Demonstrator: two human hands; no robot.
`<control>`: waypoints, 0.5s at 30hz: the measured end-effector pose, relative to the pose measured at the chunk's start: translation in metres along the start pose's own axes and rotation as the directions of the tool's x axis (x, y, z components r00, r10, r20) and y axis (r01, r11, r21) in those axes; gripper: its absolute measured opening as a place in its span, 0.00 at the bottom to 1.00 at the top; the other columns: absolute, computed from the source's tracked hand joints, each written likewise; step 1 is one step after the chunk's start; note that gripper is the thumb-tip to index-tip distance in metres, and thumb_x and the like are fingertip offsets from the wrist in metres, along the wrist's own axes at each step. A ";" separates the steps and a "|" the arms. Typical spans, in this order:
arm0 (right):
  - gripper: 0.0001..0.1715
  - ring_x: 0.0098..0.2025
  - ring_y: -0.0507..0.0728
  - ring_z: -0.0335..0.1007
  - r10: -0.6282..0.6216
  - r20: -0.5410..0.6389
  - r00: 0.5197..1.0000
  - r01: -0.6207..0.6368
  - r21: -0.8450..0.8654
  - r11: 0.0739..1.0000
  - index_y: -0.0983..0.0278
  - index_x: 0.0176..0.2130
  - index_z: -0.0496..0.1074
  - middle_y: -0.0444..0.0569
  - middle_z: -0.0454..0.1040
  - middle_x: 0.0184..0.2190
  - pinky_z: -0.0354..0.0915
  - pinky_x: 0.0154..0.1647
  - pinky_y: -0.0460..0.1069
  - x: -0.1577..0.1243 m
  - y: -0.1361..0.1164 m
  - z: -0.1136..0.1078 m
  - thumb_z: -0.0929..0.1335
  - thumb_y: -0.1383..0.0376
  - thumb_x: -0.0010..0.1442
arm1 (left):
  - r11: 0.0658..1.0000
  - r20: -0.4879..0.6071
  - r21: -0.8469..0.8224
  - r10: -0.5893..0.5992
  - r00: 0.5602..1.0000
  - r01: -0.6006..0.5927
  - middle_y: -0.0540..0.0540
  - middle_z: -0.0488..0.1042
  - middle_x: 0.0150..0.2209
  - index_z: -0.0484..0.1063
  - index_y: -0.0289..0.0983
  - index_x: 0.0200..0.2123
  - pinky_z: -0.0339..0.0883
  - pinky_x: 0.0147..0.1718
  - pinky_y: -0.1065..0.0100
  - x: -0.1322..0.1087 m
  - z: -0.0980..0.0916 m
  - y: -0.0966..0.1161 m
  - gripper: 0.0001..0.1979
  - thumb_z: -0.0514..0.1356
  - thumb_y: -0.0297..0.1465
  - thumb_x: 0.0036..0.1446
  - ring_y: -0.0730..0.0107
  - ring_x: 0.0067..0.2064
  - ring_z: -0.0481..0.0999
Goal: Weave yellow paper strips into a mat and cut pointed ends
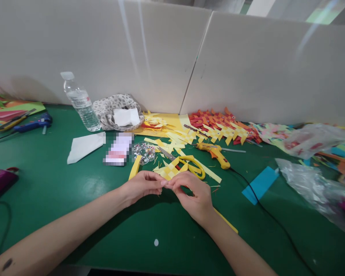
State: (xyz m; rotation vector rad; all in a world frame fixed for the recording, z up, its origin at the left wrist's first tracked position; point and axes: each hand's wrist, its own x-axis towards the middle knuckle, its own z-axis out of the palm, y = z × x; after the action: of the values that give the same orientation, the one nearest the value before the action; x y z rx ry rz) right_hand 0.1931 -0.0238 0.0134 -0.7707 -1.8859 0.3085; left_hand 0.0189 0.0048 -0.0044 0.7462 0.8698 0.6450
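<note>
My left hand [145, 188] and my right hand [194, 193] meet above the green table, their fingertips pinched together. Between them they hold a small woven piece of yellow and cream paper [171, 170]; its lower part is hidden by my fingers. Just beyond lie yellow-handled scissors [199, 168], partly covered by the woven piece. A yellow paper strip [135, 166] is behind my left hand, and another yellow strip [226, 221] shows beside my right forearm. Near the scissors sits a round clear dish of small googly eyes or beads [143, 152].
A yellow glue gun [215, 152] trails its black cord rightward past a blue paper rectangle [260, 185]. Behind are woven red-orange paper pieces [209, 119], a water bottle [80, 101], a cloth bag [103, 107] and a phone [119, 149]. Plastic bags [313, 188] lie right.
</note>
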 end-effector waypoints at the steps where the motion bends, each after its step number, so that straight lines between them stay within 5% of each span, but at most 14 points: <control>1: 0.12 0.31 0.52 0.72 0.008 -0.003 1.000 -0.008 -0.008 1.000 0.61 0.29 0.66 0.45 0.74 0.27 0.70 0.34 0.48 0.000 0.000 0.000 0.65 0.78 0.55 | 1.000 0.005 0.001 0.003 1.000 -0.003 0.50 0.76 0.23 0.78 0.34 0.25 0.66 0.32 0.74 0.000 0.000 0.000 0.14 0.73 0.34 0.32 0.82 0.24 0.71; 15: 0.12 0.34 0.52 0.73 0.045 0.003 0.999 -0.045 0.001 0.999 0.60 0.32 0.66 0.44 0.75 0.29 0.70 0.36 0.48 -0.004 0.003 0.001 0.66 0.77 0.54 | 1.000 0.011 0.001 0.008 1.000 -0.008 0.50 0.76 0.23 0.77 0.34 0.25 0.66 0.32 0.73 0.001 0.000 0.001 0.14 0.73 0.34 0.34 0.81 0.24 0.71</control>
State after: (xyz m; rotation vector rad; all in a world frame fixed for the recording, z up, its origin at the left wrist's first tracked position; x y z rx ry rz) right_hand 0.1942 -0.0235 0.0083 -0.8132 -1.8728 0.3388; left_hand 0.0192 0.0058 -0.0041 0.7546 0.8571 0.6471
